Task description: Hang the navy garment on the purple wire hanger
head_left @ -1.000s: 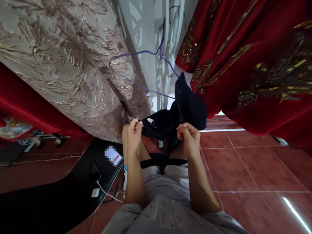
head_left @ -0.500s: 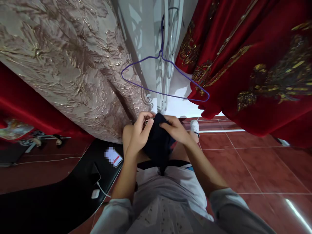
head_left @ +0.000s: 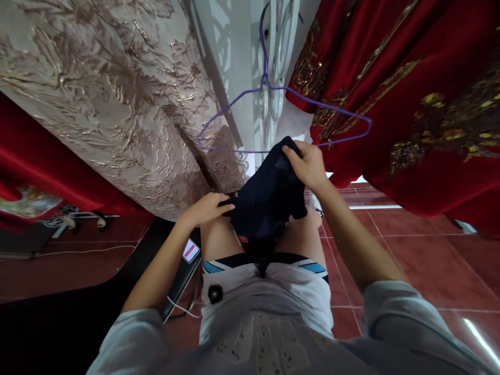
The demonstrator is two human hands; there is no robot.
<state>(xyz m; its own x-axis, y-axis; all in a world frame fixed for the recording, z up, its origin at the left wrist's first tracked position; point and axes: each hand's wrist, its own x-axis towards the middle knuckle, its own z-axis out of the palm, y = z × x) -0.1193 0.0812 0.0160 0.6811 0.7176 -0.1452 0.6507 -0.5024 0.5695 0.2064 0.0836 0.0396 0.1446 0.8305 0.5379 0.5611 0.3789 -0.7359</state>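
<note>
A pale curtain (head_left: pixel 109 104) of stiff brocade, embossed with shiny gold flowers, fills the upper left; a deep red velvet curtain (head_left: pixel 422 125) with raised gold embroidery hangs at the upper right. Glossy red-brown tiles cover the floor (head_left: pixel 410 255), squared off by thin grout lines. A black padded seat (head_left: pixel 78 317) curves along the lower left, with a phone (head_left: pixel 191 250) lying on its edge and a white cable trailing from it.

The person's white shorts (head_left: pixel 269 297), smooth and trimmed with black and blue bands, sit at the bottom centre, bare knees just above them. Over the knees hangs the dark navy cloth (head_left: pixel 265 203), soft and crumpled, bunched into loose folds. The right hand (head_left: pixel 308 166) holds its top edge up, fingers curled and thumb pressed in, pinching the fabric just under the lower bar of the hanger (head_left: pixel 281 120). The left hand (head_left: pixel 207 207) sits lower and to the left, fingers pressed together on the cloth's side edge near the left knee, so the cloth stretches slantwise between the two grips.

The hanger is thin purple wire, triangular, its hook caught on white ornate metalwork (head_left: pixel 273 78) above
</note>
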